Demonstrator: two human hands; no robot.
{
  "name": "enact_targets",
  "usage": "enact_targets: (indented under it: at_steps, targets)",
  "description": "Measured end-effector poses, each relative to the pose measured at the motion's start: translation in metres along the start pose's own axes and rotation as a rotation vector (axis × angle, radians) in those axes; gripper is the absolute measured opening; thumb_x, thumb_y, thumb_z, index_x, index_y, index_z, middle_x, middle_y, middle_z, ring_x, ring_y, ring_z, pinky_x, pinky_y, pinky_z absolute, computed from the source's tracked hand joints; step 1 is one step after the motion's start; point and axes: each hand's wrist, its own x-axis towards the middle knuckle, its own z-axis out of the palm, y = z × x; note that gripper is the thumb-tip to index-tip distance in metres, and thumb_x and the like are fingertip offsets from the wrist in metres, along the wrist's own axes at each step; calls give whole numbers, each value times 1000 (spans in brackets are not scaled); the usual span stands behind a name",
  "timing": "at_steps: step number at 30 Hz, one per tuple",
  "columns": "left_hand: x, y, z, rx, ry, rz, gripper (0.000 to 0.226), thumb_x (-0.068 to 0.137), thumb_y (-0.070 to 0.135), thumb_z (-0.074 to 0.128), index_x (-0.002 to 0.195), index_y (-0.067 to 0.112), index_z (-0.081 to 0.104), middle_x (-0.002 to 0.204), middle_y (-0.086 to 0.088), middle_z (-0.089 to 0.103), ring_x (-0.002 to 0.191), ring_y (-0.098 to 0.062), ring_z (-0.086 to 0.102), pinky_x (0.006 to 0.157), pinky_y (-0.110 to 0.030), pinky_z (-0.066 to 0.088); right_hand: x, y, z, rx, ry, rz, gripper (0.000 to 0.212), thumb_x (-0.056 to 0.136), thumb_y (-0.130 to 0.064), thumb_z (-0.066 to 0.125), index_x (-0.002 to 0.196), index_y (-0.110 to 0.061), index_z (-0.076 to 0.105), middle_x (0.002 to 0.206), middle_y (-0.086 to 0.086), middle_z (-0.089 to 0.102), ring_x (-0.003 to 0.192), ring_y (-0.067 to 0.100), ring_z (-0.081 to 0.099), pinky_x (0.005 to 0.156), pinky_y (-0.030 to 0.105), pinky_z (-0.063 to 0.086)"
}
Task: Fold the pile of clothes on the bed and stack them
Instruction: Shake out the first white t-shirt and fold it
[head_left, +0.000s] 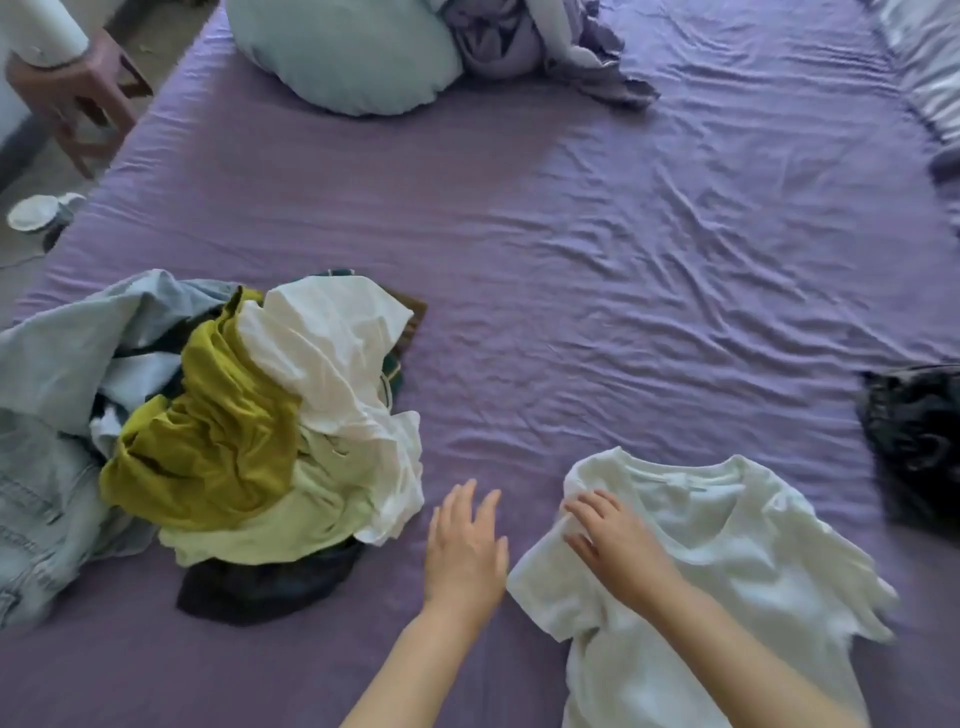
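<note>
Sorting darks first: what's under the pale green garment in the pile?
A dark garment sticks out beneath the pale green garment at the pile's near edge. How far it runs underneath, or what else lies there, is covered.

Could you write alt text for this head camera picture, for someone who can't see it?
A person's right hand rests on a white T-shirt spread on a purple bed sheet, while the open left hand hovers beside it. An unfolded pile of clothes lies to the left, a pale pillow at the far end.
</note>
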Motion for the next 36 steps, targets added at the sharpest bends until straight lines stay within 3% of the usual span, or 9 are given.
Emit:
enact_targets:
  at_steps: [4,10,13,16,19,22,26,31,36]
  targets:
    - [17,54,34,-264,-166,27,47,95,20,47,141,19,39,142,-4,43,132,-21,38,106,-33,33,-2,60,-4,-1,37,29,41,100,-35,39,138,-20,43,144,-3,41,137,17,29,108,32,31]
    - [40,81,63,-554,-184,-300,64,89,28,61,144,15,32,130,-5,51,119,-23,50,98,-35,42,36,80,2,-78,71,-95,47,101,-19,34,147,-21,24,158,-1,16,146,20,9,113,36,23]
    - [48,76,65,-444,-237,-299,17,83,35,63,94,24,56,86,8,58,92,-20,59,72,-31,43,53,72,8,-125,28,-109,54,102,-23,32,151,-28,10,157,-2,20,145,22,12,115,43,10]
    - [54,67,59,-424,-244,-259,31,76,33,66,65,21,39,63,8,45,64,-17,46,57,-31,32,61,73,6,-149,140,-115,38,98,-32,42,135,-24,45,125,2,52,122,25,37,107,36,15]
    - [57,59,47,-512,-301,-188,28,77,30,66,75,15,42,72,5,45,64,-14,40,60,-30,34,64,73,-7,-29,218,-134,25,92,-32,55,107,-14,64,110,6,57,116,26,42,103,36,20]
    - [60,46,33,-514,-446,-175,27,76,31,69,84,17,47,82,5,53,71,-13,48,63,-29,39,69,74,-27,106,220,-107,20,89,-29,60,101,-13,61,103,4,61,112,25,48,104,38,24]
    - [63,20,10,-535,-524,-183,29,78,35,72,72,13,55,67,7,50,63,-11,46,60,-28,36,78,76,-49,209,263,-26,15,92,-23,58,103,-13,60,95,4,66,98,28,54,98,37,28]
    - [72,-10,-23,-670,-352,-224,31,79,18,75,65,18,47,59,9,45,55,-8,41,50,-20,33,93,68,-57,330,322,13,15,90,-24,60,97,-10,60,90,7,67,87,30,57,72,31,33]
    - [105,-36,-34,-341,-122,-254,15,81,15,65,73,19,53,73,4,58,69,-14,54,57,-26,42,124,40,-50,252,366,67,15,93,-28,55,93,-13,53,90,9,65,90,31,56,73,34,25]
